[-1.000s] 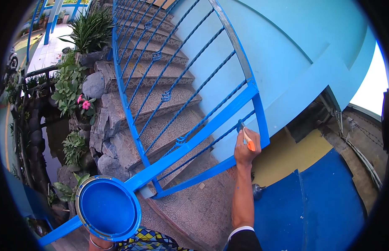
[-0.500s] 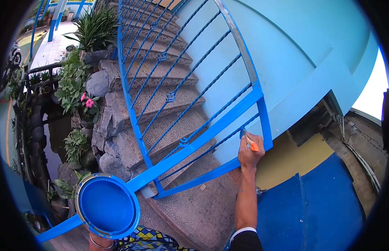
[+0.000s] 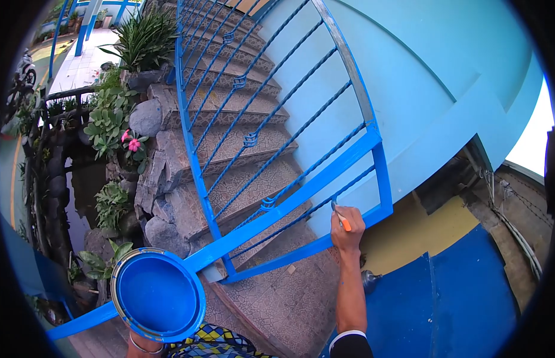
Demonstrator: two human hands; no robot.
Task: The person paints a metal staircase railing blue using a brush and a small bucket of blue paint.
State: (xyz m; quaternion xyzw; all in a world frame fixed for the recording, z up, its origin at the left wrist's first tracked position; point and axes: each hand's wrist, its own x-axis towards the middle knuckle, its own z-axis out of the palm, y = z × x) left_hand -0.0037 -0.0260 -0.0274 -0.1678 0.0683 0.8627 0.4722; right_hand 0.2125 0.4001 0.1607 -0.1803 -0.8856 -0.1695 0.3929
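Our right grip (image 3: 349,232) is closed around a small brush (image 3: 345,224), its orange end toward us and its tip pointing away, up and to the left in view. Just beyond the fingers lies a twisted bar (image 3: 313,210), the lowest of those in the blue railing, between the flat rail (image 3: 295,203) above and the bottom rail (image 3: 289,263) below. Its long axis slants from lower left to upper right, so our brush lies roughly across it; the tip is at the bar, though we cannot tell whether it touches. Our right hand is much the nearer to this bar. Well apart, at lower left, our left grip (image 3: 145,344) sits beneath the paint can (image 3: 114,286), whose open mouth faces us and shows blue paint (image 3: 158,292); the can hides the fingers, so we cannot tell how they close. From our brush, the can lies down and to the left, beyond the near end of the bar.
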